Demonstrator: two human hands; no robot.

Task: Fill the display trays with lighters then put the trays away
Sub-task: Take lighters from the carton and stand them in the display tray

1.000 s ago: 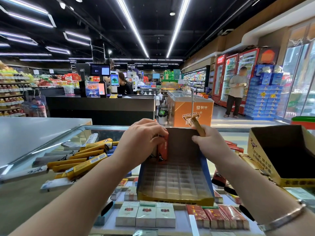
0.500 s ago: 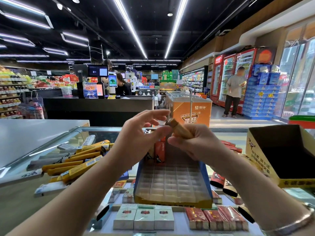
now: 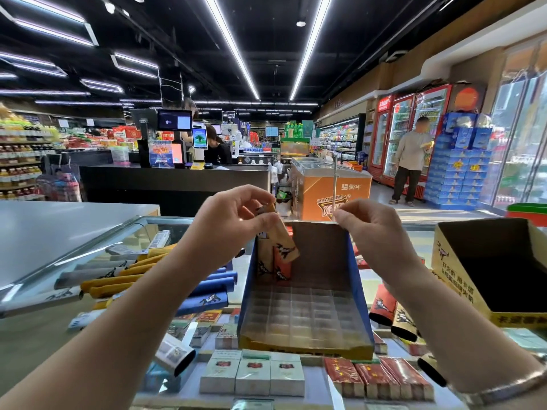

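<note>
hands met above a glass counter. left hand (image 3: 233,214) pinched a tan lighter (image 3: 284,244) by its top, the lighter tilted and hanging over the back left corner of the display tray (image 3: 305,347). right hand (image 3: 376,232) hovered at the tray's back right corner, fingers loosely curled with thumb and forefinger close together; whether they pinched anything could not be told. a bracelet (image 3: 503,386) sat on the right wrist.

the tray was a blue and yellow card box with a clear grid of slots, mostly unfilled. two lighters (image 3: 273,264), one tan and one red, stood upright in its back left corner, just below the held one.

left of the tray lay loose yellow and blue lighter sleeves (image 3: 118,284) in a heap. right of it, partly hidden by the right forearm, lay more lighters (image 3: 384,304), and beyond them an open yellow carton (image 3: 461,279). cigarette packs (image 3: 253,374) showed under the glass counter (image 3: 44,279), just in front of the tray.

beyond stood a black checkout desk (image 3: 174,182), an orange freezer chest (image 3: 328,187), red drinks fridges (image 3: 414,128) with a person (image 3: 410,164) beside them, and strip lights on a dark ceiling.
</note>
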